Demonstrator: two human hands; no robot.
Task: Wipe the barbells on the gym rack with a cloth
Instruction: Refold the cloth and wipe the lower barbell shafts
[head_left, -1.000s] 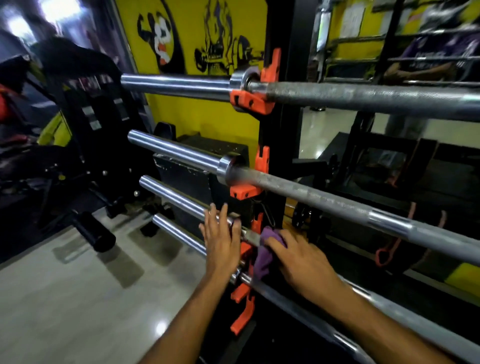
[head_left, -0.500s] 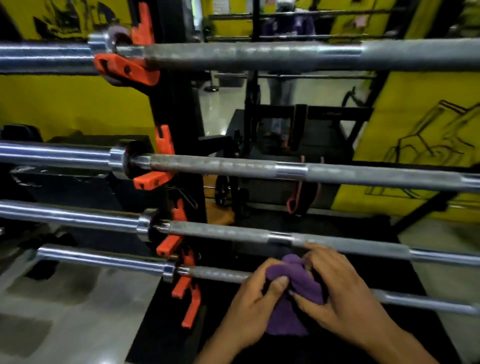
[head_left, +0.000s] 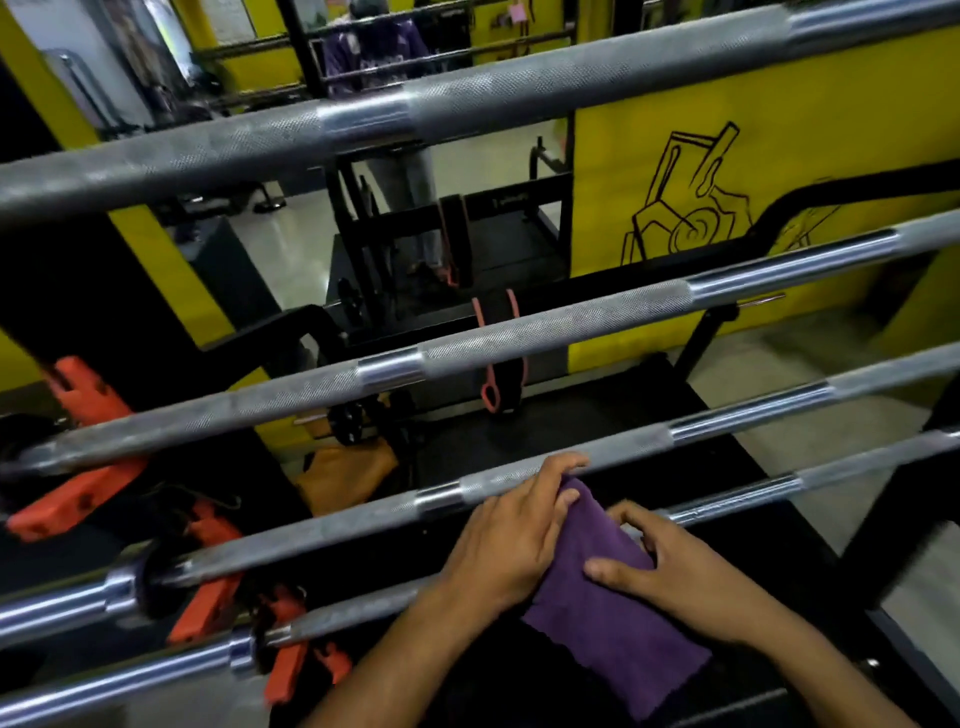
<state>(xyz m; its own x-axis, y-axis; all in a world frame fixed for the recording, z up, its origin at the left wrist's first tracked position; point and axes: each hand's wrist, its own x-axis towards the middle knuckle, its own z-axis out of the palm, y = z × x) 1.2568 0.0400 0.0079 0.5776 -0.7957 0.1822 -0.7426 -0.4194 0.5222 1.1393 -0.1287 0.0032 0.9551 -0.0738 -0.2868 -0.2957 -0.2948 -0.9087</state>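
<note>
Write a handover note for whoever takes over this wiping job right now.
Left hand: holds the purple cloth at its upper edge, fingertips by the third barbell.
Right hand: grips the cloth's right side.
Cloth: draped over the bottom barbell, on its middle stretch.
Four barbells lie on the rack's orange hooks.
Done: cannot tell which bars are already wiped.
Left: wipe along the bottom bar, then check the top barbell and second barbell.

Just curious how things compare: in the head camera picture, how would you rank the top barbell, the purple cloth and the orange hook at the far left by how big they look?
1. Top barbell, spanning the whole picture, though it is also nearest the camera.
2. Purple cloth.
3. Orange hook, partly hidden behind a bar; it looks close in size to the cloth, so that order is unsure.
</note>
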